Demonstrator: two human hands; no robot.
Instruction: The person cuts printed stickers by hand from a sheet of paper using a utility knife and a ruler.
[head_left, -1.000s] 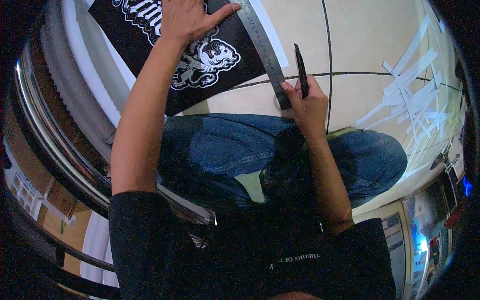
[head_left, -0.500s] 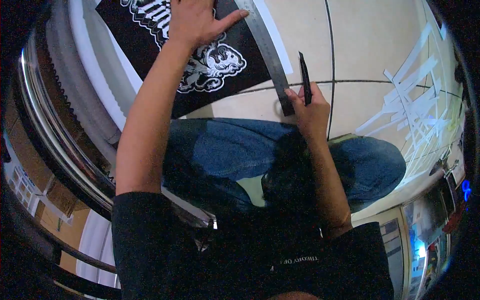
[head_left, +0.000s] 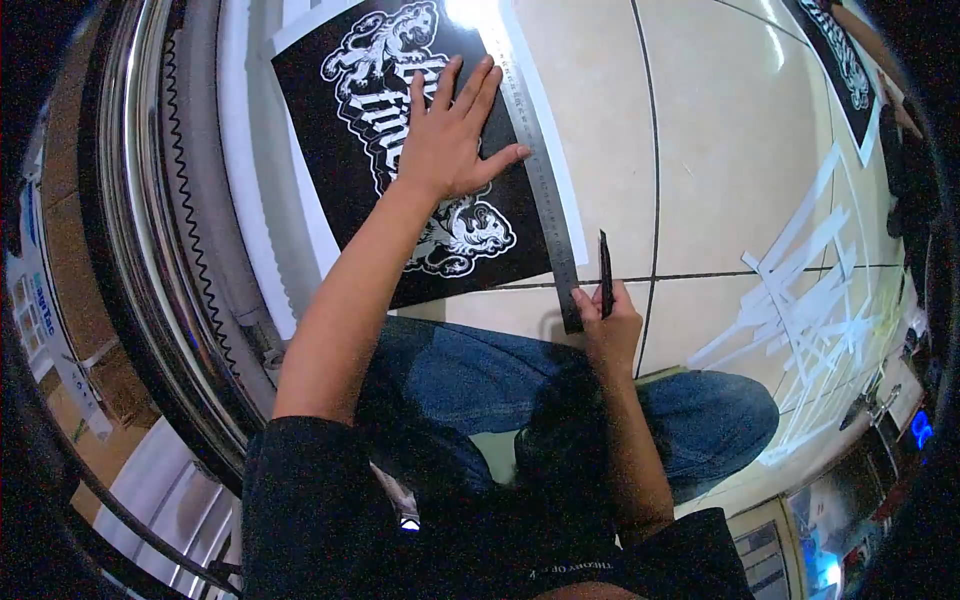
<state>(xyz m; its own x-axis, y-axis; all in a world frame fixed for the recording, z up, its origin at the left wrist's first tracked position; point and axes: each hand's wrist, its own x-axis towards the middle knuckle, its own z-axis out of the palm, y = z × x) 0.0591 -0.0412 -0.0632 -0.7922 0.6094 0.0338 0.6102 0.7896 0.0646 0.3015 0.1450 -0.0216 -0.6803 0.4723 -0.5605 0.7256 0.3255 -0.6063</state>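
My left hand (head_left: 450,140) lies flat with fingers spread on a black printed sheet (head_left: 310,90) bearing white lions and lettering. Its thumb reaches toward a long metal ruler (head_left: 545,205), which lies along the sheet's right side, with a white paper margin (head_left: 562,175) showing beyond it. My right hand (head_left: 612,335) is closed around a black utility knife (head_left: 606,275), its tip pointing away from me. The thumb and finger of that same hand touch the ruler's near end. Part of the print is hidden under my left hand and forearm.
Thin white paper strips (head_left: 800,290) lie heaped on the tiled floor (head_left: 720,150) at right. At upper right is another black print (head_left: 845,70), with another person's arm (head_left: 865,35) beside it. A machine with a chrome bar (head_left: 130,220) runs along my left.
The view has tilted, so the print, ruler and both hands appear lower and more of the print shows. The other print has come into view. Both hands keep their hold and placement.
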